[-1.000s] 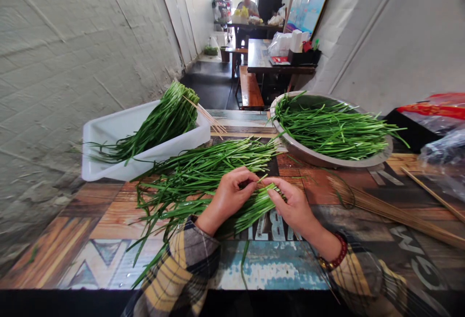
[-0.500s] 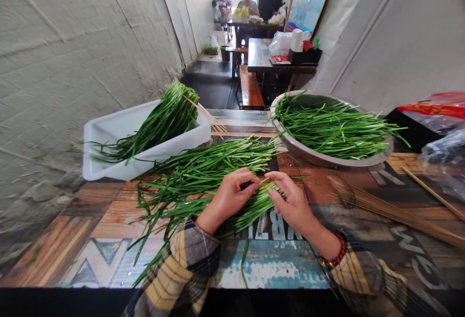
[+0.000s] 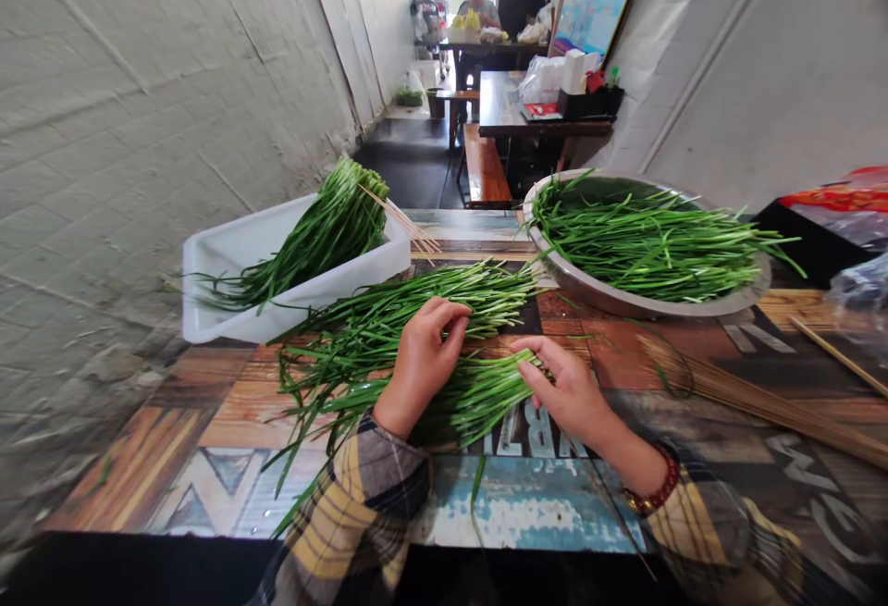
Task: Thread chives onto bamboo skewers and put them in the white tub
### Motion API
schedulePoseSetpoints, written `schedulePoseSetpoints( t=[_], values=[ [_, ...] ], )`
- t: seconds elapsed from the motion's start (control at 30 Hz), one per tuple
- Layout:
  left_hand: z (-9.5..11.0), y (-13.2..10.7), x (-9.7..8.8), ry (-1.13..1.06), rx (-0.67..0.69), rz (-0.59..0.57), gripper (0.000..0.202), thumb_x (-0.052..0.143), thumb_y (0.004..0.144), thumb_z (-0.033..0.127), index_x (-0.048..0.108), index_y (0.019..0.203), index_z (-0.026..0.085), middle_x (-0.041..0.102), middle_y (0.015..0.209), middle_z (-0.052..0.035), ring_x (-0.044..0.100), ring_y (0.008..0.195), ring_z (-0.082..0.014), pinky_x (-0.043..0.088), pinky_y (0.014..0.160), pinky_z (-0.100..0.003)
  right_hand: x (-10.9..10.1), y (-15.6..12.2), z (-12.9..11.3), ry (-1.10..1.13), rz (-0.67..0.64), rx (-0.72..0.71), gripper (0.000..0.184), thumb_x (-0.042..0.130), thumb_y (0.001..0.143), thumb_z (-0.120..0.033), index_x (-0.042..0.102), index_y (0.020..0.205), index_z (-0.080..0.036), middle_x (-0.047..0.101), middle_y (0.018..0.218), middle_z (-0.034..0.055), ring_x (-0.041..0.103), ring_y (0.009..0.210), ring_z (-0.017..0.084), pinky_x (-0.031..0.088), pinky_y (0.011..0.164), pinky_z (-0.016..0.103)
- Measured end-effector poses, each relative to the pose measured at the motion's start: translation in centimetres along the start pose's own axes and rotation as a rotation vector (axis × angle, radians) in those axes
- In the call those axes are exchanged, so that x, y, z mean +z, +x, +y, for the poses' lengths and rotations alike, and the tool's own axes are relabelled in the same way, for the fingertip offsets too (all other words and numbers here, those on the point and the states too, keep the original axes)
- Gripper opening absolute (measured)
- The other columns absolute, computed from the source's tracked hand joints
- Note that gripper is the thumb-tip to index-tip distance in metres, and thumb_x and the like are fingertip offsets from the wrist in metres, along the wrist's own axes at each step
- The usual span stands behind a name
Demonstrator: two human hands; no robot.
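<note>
Wet garlic chives (image 3: 423,310) lie in a loose pile on the patterned table, pale ends to the right. A nearer bundle of chives (image 3: 486,395) has its cut ends at my right hand (image 3: 565,389), whose thumb and fingers close around them. My left hand (image 3: 428,361) is over the left part of the chives, fingers curled towards the thumb; whether something thin is between them cannot be made out. A thin dark stick (image 3: 614,504) runs below my right wrist towards the table's front edge; its upper end is hidden.
A white plastic tub (image 3: 236,259) at the back left holds chives threaded on skewers (image 3: 409,222). A metal basin (image 3: 624,303) of loose chives stands at the back right. Bamboo skewers (image 3: 756,398) lie at right. Further off, a person (image 3: 478,6) sits behind another table.
My left hand has moved left, away from the cut ends and from my right hand. My right hand has stayed at the ends, its fingers closer around them. The view has shifted slightly.
</note>
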State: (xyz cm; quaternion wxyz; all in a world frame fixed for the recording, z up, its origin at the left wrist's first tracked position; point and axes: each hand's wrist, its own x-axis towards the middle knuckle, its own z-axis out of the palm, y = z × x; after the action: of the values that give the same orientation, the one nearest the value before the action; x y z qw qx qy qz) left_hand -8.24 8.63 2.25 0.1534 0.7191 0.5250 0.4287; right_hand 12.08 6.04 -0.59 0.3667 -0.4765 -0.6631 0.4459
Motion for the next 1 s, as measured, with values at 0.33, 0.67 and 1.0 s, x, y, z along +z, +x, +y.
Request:
schedulePoseSetpoints(
  t=[0.33,0.67,1.0],
  values=[
    [-0.6,0.0,-0.7,0.508,0.118,-0.17,0.007,0.06,0.082,0.016,0.066,0.086,0.019,0.059,0.088,-0.0061,0.051,0.083,-0.0209,0.043,0.075,-0.035,0.0,0.1,-0.4,-0.066,0.012,-0.034,0.016,0.05,0.087,-0.025,0.059,0.098,-0.019,0.063,0.075,-0.0002,0.053,0.044,0.008,0.044,0.045,0.022],
    [-0.2,0.0,-0.1,0.512,0.177,-0.2,0.014,0.054,0.086,0.015,0.061,0.074,0.019,0.059,0.086,-0.0061,0.049,0.081,-0.0205,0.041,0.074,-0.035,0.1,0.1,0.0,-0.016,0.005,-0.029,0.019,0.05,0.087,-0.026,0.06,0.101,-0.019,0.065,0.082,0.0016,0.054,0.044,0.008,0.045,0.043,0.021],
    [0.0,-0.3,0.6,-0.067,-0.006,-0.135,0.024,0.05,0.077,0.003,0.062,0.094,0.017,0.065,0.086,-0.0021,0.059,0.076,-0.0138,0.047,0.071,-0.025,0.1,0.3,-0.2,0.029,0.003,0.008,0.027,0.049,0.089,-0.03,0.062,0.109,-0.018,0.068,0.089,0.0038,0.056,0.045,0.008,0.047,0.044,0.022]
  ],
)
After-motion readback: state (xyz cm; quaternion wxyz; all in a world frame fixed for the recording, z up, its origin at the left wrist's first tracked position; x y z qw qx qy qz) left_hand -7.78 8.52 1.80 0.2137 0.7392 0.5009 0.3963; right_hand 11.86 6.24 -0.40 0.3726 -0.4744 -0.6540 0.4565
